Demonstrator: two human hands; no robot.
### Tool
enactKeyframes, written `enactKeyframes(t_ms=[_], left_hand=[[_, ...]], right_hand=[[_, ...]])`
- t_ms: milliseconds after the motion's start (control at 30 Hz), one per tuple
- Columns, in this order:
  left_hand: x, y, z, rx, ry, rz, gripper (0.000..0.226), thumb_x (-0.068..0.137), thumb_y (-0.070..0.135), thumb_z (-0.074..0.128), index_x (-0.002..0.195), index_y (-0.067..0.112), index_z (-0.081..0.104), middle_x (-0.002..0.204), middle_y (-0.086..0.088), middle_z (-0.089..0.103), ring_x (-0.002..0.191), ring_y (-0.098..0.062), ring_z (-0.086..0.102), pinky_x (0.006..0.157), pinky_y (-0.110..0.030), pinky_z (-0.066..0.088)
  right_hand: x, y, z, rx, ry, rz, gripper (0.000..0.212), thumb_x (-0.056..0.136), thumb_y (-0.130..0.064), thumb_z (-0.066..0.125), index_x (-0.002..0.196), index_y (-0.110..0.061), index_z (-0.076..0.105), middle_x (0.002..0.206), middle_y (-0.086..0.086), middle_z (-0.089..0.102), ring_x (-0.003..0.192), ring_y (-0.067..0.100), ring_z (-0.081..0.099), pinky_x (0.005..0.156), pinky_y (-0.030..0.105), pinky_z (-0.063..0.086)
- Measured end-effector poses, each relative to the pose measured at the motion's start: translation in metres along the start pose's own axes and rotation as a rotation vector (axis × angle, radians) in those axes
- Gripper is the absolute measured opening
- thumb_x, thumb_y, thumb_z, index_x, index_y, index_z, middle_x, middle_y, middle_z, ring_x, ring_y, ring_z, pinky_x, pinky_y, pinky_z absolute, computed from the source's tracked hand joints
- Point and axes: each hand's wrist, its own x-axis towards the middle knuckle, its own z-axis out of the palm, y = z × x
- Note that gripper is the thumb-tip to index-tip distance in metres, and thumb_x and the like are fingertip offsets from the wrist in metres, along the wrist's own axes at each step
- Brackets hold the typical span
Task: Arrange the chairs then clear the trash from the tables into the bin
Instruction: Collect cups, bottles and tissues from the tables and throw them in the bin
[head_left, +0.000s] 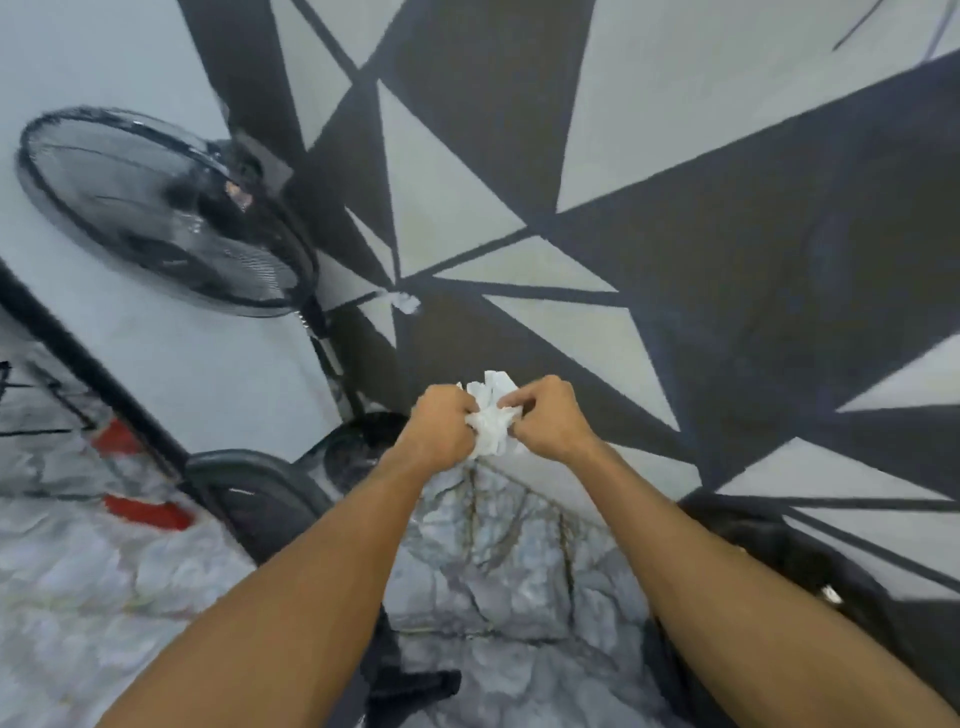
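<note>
Item: crumpled white paper (491, 415), trash, held in the air between our two hands, out in front of us at arm's length. Our left hand (441, 423) is closed around the left side of the wad, fingers curled in; our right hand (550, 421) is closed on its right side, thumb and fingers pinching the folds. Both hands touch the paper and nearly meet across it. A white corner of the wad sticks up above the knuckles.

Surroundings, placed from the paper:
- Behind it, a wall (675, 182) painted with dark and pale triangles.
- To its upper left, a black pedestal fan (166, 208), its round cage tilted; the pole runs down to a dark round base (358, 447) just left of our left hand.
- Directly beneath it, marble-patterned floor (498, 571), grey-white with brown veins.
- To its lower left, a dark curved chair back (249, 488).
- To its lower right, another dark object, too blurred for us to identify.
- Above it on the wall, a small white scrap (408, 302).
</note>
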Motion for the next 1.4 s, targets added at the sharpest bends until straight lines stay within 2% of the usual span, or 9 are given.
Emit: enactKeyframes(t_ms=[200,300,433,600,700,833,933,1200,1400], left_hand=[[0.049,0.117,0.090,-0.094,-0.170,0.258,0.028,0.074,0.002,0.063,0.097,0.005,0.078,0.097,-0.014,0.074,0.091,-0.032,0.066,0.077,-0.028,0.048],[0.063,0.164,0.136,-0.104,-0.236,0.344,0.029,0.075,0.001,0.064,0.100,0.007,0.078,0.100,-0.014,0.074,0.096,-0.033,0.066,0.078,-0.023,0.045],[0.074,0.223,0.190,-0.095,-0.365,0.406,0.033,0.075,0.001,0.063,0.103,0.011,0.078,0.102,-0.011,0.072,0.094,-0.030,0.065,0.078,-0.025,0.048],[0.087,0.297,0.263,-0.084,-0.508,0.455,0.029,0.072,-0.002,0.059,0.091,0.008,0.078,0.091,-0.012,0.071,0.085,-0.032,0.065,0.072,-0.031,0.053],[0.096,0.338,0.314,-0.048,-0.588,0.449,0.026,0.068,0.000,0.057,0.082,0.011,0.076,0.085,-0.009,0.068,0.082,-0.032,0.065,0.067,-0.030,0.051],[0.102,0.382,0.379,-0.017,-0.670,0.446,0.028,0.069,0.003,0.059,0.089,0.014,0.077,0.094,-0.006,0.071,0.088,-0.028,0.066,0.077,-0.033,0.057],[0.105,0.404,0.419,0.017,-0.707,0.464,0.028,0.072,-0.001,0.060,0.090,0.011,0.078,0.095,-0.008,0.073,0.088,-0.028,0.068,0.079,-0.036,0.059],[0.113,0.433,0.489,0.201,-0.683,0.574,0.028,0.080,0.004,0.059,0.102,0.017,0.068,0.101,-0.009,0.071,0.093,-0.032,0.066,0.081,-0.040,0.056],[0.125,0.437,0.524,0.144,-0.764,0.519,0.027,0.080,0.000,0.062,0.105,0.007,0.067,0.103,-0.012,0.069,0.094,-0.031,0.066,0.081,-0.041,0.057]], right_hand=[[-0.039,0.111,-0.076,0.001,0.234,0.247,0.030,0.075,0.011,0.062,0.097,-0.004,0.078,0.090,0.008,0.074,0.054,-0.002,0.049,0.048,0.000,0.036],[-0.067,0.158,-0.110,-0.013,0.312,0.345,0.028,0.074,0.008,0.064,0.092,-0.006,0.079,0.072,0.004,0.070,0.048,-0.002,0.050,0.052,0.002,0.038],[-0.097,0.224,-0.149,-0.029,0.381,0.467,0.024,0.072,0.005,0.067,0.084,-0.011,0.080,0.059,-0.006,0.063,0.056,0.006,0.055,0.067,0.018,0.045],[-0.117,0.313,-0.191,-0.024,0.393,0.578,0.021,0.076,0.002,0.070,0.084,-0.014,0.080,0.070,-0.002,0.069,0.060,0.010,0.060,0.061,0.017,0.048],[-0.128,0.366,-0.215,-0.018,0.399,0.631,0.019,0.075,0.001,0.072,0.084,-0.014,0.080,0.081,-0.003,0.074,0.068,0.008,0.061,0.071,0.020,0.050],[-0.147,0.432,-0.236,0.014,0.390,0.753,0.018,0.076,-0.001,0.072,0.084,-0.015,0.081,0.086,-0.004,0.076,0.072,0.007,0.062,0.072,0.015,0.049],[-0.158,0.472,-0.244,0.052,0.400,0.791,0.019,0.074,0.001,0.072,0.082,-0.014,0.081,0.084,0.001,0.077,0.070,0.012,0.065,0.071,0.022,0.054],[-0.168,0.546,-0.246,0.132,0.413,0.929,0.019,0.078,0.002,0.067,0.085,-0.009,0.080,0.089,0.008,0.076,0.070,0.009,0.058,0.067,0.015,0.043],[-0.165,0.584,-0.243,0.185,0.329,0.982,0.026,0.080,-0.003,0.071,0.104,-0.012,0.076,0.107,0.008,0.073,0.080,0.018,0.064,0.072,0.018,0.047]])
